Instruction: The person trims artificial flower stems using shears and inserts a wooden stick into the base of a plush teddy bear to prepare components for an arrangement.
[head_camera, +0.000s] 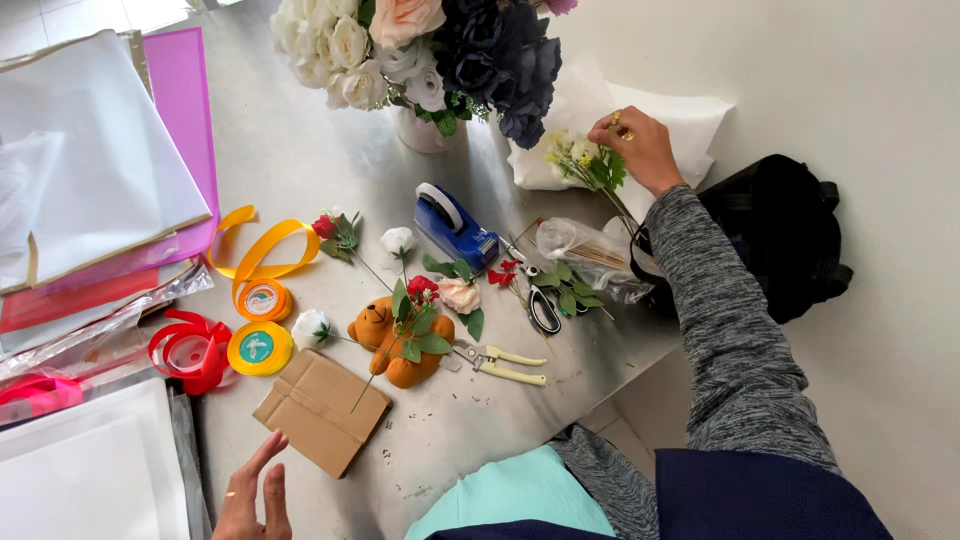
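Observation:
My right hand is stretched to the far right of the metal table and pinches a small sprig of white and yellow flowers by its top. The sprig's green stem hangs down toward a clear plastic bag of sticks. My left hand hovers open at the near edge, fingers spread, just left of a flat piece of brown cardboard. It holds nothing.
A vase of white, peach and dark blue roses stands at the back. Loose artificial flowers, an orange teddy bear, a blue tape dispenser, scissors, pruning shears, yellow and red ribbon rolls lie mid-table. Wrapping sheets are stacked left; a black bag sits right.

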